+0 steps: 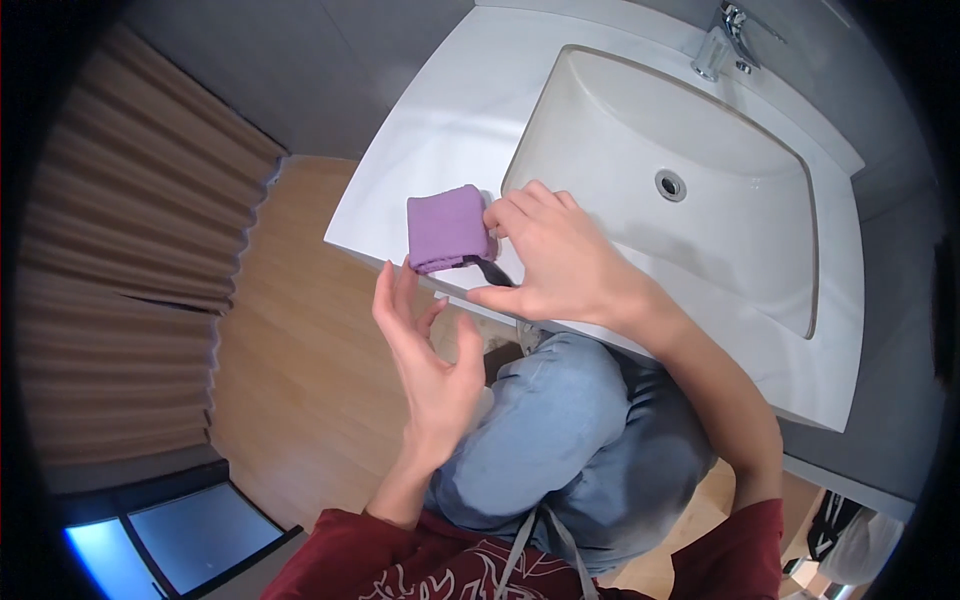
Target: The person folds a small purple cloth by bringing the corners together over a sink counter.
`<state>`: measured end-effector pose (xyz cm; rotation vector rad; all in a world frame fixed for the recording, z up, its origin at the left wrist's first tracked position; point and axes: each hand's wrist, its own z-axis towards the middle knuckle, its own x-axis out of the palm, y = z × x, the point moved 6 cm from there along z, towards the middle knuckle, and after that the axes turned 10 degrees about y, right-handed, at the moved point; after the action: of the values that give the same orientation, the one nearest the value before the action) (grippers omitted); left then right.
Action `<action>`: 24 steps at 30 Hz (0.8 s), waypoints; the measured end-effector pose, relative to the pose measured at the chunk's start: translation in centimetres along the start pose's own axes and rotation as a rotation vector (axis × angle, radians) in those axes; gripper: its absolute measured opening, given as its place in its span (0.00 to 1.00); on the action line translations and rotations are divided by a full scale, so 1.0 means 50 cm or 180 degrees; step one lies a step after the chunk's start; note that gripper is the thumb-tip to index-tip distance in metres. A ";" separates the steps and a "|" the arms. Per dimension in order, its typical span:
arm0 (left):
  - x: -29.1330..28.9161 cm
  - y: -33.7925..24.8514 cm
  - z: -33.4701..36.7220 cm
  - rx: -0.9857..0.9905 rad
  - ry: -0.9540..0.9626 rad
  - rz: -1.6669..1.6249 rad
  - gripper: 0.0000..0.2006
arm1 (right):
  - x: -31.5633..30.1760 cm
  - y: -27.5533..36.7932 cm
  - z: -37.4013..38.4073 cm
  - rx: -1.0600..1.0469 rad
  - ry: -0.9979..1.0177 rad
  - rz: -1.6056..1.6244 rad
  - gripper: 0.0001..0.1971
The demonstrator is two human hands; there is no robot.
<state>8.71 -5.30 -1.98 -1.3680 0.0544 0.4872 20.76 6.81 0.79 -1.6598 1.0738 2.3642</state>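
A purple cloth [446, 228], folded into a thick square, lies on the white countertop left of the basin. A short black strap [488, 268] comes out from its near right corner. My right hand [565, 255] reaches over the counter, its bent fingertips at the cloth's right edge. Its thumb stretches out apart from them, close to the end of the strap, which runs under the hand. My left hand [425, 355] is in front of the counter edge, fingers and thumb spread with nothing between them. One of its fingertips comes up to the cloth's near left corner; I cannot tell whether it touches.
The white countertop [400, 150] holds a recessed sink [625, 110] with a drain [671, 185] and a chrome faucet [735, 40] at the back right. Brown curtains [150, 200] hang on the left above a wooden floor [290, 300]. My legs in jeans [560, 420] are below the counter.
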 end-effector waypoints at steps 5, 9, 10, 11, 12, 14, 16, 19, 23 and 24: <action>0.041 -0.023 -0.027 0.0199 0.0011 -0.0192 0.40 | 0.021 0.012 0.002 -0.0090 -0.0452 -0.0257 0.38; 0.042 -0.014 -0.027 0.0291 0.0082 -0.0307 0.39 | 0.031 -0.005 0.012 -0.0061 -0.0665 -0.0185 0.41; 0.025 -0.008 -0.021 0.0252 0.0053 -0.0258 0.38 | 0.032 -0.005 0.018 -0.0181 -0.0644 0.0035 0.41; -0.002 0.012 -0.009 0.0058 -0.0194 -0.0284 0.33 | 0.033 -0.008 0.020 -0.0291 -0.0625 0.0242 0.40; -0.025 0.028 0.010 0.0054 -0.0177 -0.0269 0.33 | 0.030 -0.011 0.019 -0.0280 -0.0638 0.0257 0.40; -0.082 0.040 0.050 0.0175 -0.0602 0.0796 0.28 | 0.030 -0.020 0.018 -0.0068 -0.0327 0.0592 0.43; -0.099 0.040 0.085 0.0270 -0.0514 0.0797 0.26 | 0.026 -0.020 0.012 -0.0088 -0.0521 0.0524 0.42; -0.098 0.036 0.103 0.0342 -0.0269 0.0853 0.22 | 0.021 -0.022 0.007 -0.0043 -0.0775 0.0423 0.40; -0.076 0.038 0.106 0.0384 -0.0129 0.0899 0.19 | 0.014 -0.043 0.007 0.0147 -0.1030 0.0372 0.34; -0.073 0.041 0.106 0.0392 -0.0137 0.0899 0.19 | 0.011 -0.042 0.007 0.0138 -0.1034 0.0367 0.34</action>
<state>3.39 -1.12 -1.55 -1.2339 0.2411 0.7376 21.12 8.44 -0.67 -1.1723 1.1717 2.5422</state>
